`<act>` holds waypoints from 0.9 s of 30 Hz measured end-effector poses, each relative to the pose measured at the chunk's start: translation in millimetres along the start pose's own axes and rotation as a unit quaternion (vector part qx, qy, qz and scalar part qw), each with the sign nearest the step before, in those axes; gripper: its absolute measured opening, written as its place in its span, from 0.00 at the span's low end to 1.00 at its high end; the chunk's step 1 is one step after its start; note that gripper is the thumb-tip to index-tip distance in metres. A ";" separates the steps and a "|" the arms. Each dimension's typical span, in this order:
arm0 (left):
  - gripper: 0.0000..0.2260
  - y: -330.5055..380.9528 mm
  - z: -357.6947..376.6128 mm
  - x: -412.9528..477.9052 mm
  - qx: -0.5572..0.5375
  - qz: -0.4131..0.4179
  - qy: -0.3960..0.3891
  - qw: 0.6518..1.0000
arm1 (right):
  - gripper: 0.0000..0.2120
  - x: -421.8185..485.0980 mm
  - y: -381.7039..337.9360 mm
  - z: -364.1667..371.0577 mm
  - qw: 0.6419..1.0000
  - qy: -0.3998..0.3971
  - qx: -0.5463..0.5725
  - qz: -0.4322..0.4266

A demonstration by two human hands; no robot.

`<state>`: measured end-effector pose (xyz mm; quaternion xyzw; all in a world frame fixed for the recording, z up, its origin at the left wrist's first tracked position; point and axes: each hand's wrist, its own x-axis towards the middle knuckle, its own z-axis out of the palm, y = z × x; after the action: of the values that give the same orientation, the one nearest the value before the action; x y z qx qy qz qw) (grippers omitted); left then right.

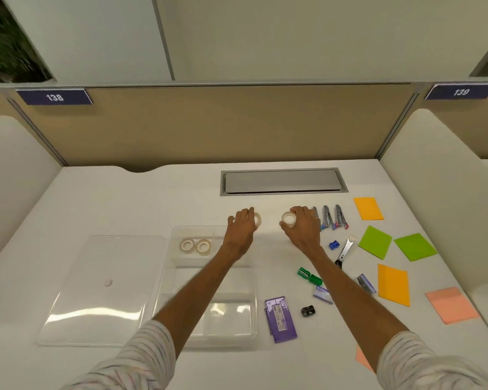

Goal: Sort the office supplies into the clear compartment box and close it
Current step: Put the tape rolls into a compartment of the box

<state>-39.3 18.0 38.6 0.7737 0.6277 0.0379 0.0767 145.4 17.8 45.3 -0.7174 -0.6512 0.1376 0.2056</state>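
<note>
I see each hand gripping a tape roll: left hand [244, 225], right hand [299, 225]; both rolls risk rolling off the desk [124, 204] if dropped short of the compartment box [178, 237].

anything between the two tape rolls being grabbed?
Nothing: head view shows bare white desk between the left hand's tape roll and the right hand's tape roll.

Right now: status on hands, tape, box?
Left hand and right hand each on a tape roll. Two rolls already in box. Lid off, nothing blocking.

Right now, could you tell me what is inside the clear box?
Two tape rolls lie side by side in the clear box's far compartment. The left forearm covers part of the middle, so that part stays unseen.
</note>
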 end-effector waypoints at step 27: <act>0.22 -130.9 -29.5 -84.6 -0.011 -0.035 -0.043 0.998 | 0.19 -57.2 -126.9 53.1 0.994 -0.078 0.048 -0.060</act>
<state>-188.0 -36.4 49.1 0.7514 0.6500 0.0091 0.1132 2.9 -24.3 54.8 -0.6538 -0.6995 0.2113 0.1965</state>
